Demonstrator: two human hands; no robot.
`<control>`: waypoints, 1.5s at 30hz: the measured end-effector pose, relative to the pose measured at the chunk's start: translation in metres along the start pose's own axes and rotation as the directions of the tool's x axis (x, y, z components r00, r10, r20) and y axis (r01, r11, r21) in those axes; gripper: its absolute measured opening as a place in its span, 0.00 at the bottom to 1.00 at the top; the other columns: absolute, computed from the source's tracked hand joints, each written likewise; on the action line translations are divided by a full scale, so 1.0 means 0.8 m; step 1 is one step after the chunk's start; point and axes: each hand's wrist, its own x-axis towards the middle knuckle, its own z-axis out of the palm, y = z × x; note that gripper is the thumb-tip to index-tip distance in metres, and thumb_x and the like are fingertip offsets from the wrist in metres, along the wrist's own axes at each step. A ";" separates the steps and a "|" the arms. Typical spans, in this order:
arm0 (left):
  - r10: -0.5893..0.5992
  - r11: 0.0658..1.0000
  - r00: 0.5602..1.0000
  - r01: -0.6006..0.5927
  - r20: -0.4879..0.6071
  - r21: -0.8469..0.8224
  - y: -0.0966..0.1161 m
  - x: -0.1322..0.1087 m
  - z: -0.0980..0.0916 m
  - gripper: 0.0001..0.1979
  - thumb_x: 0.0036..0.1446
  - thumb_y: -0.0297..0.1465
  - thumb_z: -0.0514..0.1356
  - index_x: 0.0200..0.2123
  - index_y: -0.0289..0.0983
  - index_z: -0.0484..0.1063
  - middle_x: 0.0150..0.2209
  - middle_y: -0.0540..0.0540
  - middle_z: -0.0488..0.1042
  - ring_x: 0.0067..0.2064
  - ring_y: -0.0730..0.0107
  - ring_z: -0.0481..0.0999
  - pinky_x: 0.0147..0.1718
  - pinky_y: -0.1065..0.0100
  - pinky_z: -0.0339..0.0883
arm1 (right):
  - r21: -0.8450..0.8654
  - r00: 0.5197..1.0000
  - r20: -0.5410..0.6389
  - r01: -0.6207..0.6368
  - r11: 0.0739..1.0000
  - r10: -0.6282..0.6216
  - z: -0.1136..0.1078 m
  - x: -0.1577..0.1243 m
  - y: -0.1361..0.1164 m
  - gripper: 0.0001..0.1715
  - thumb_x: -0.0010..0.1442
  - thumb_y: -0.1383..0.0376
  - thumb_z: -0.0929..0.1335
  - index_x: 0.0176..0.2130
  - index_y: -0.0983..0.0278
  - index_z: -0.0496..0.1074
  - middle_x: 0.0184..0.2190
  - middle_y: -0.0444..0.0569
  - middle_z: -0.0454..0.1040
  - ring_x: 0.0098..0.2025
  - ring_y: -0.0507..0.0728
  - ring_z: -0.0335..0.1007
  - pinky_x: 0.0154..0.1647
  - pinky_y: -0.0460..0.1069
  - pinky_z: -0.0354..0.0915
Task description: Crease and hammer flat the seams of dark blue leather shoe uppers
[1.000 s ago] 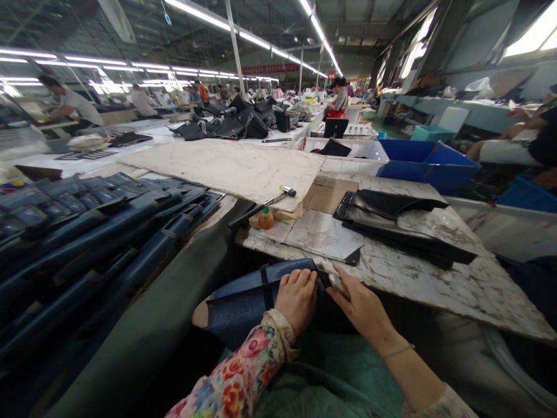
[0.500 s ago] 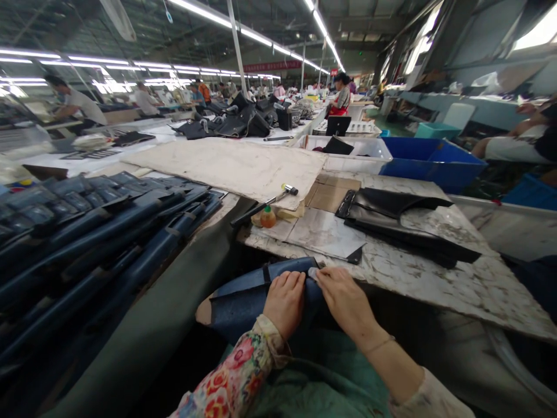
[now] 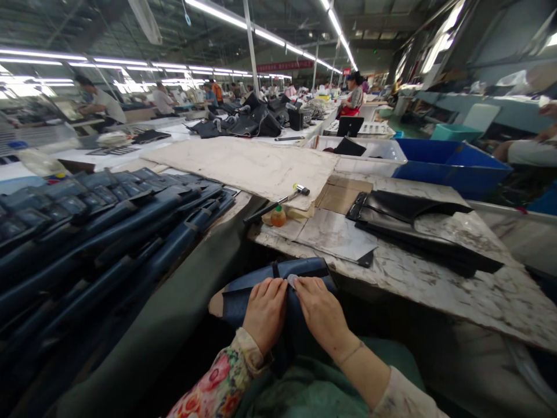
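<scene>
A dark blue leather-like piece (image 3: 304,267) with a dark strap across it and a tan end lies over my lap at the table's front edge. My left hand (image 3: 264,313) grips it near the middle, fingers curled over the upper edge and thumb hidden. Close beside it, my right hand (image 3: 321,310) pinches a small pale, translucent piece (image 3: 292,280) against the blue material. What exactly this small piece is, I cannot make out. The two hands' fingertips almost meet there.
Stacked blue leather pieces (image 3: 108,232) fill the left side. On the table are a hammer (image 3: 278,203), an orange-filled bottle (image 3: 278,216), grey sheets (image 3: 335,235) and black leather pieces (image 3: 404,223). White (image 3: 391,152) and blue bins (image 3: 452,165) stand behind. Co-workers sit farther off.
My right hand has moved left with the small pale piece, closer to my left hand. My left hand has shifted slightly left along the blue piece. The whole view has swung a little left.
</scene>
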 end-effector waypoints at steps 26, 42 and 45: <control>-0.070 0.995 0.991 0.077 -0.113 0.061 -0.008 -0.060 -0.003 0.18 0.61 0.30 0.48 0.53 0.35 0.65 0.54 0.43 0.68 0.53 0.61 0.66 0.49 0.61 0.58 | 0.456 0.926 0.362 -0.076 0.887 -0.107 -0.029 0.043 0.027 0.14 0.61 0.68 0.62 0.45 0.66 0.73 0.37 0.51 0.71 0.41 0.56 0.66 0.46 0.51 0.63; -0.052 0.998 0.997 0.050 -0.063 -0.028 -0.010 -0.017 -0.008 0.12 0.59 0.26 0.51 0.45 0.37 0.68 0.45 0.46 0.73 0.48 0.62 0.67 0.48 0.59 0.54 | 0.385 0.847 0.478 0.034 0.922 -0.231 -0.040 0.065 0.029 0.16 0.61 0.69 0.61 0.48 0.64 0.71 0.39 0.50 0.70 0.42 0.55 0.66 0.48 0.49 0.61; 0.011 1.000 0.998 -0.012 -0.067 -0.013 -0.014 -0.020 -0.004 0.14 0.58 0.24 0.49 0.47 0.35 0.67 0.47 0.44 0.72 0.48 0.61 0.68 0.49 0.60 0.56 | 0.324 0.862 0.469 0.034 0.946 -0.192 -0.040 0.059 0.018 0.17 0.60 0.71 0.61 0.48 0.63 0.70 0.39 0.49 0.69 0.43 0.54 0.65 0.47 0.49 0.62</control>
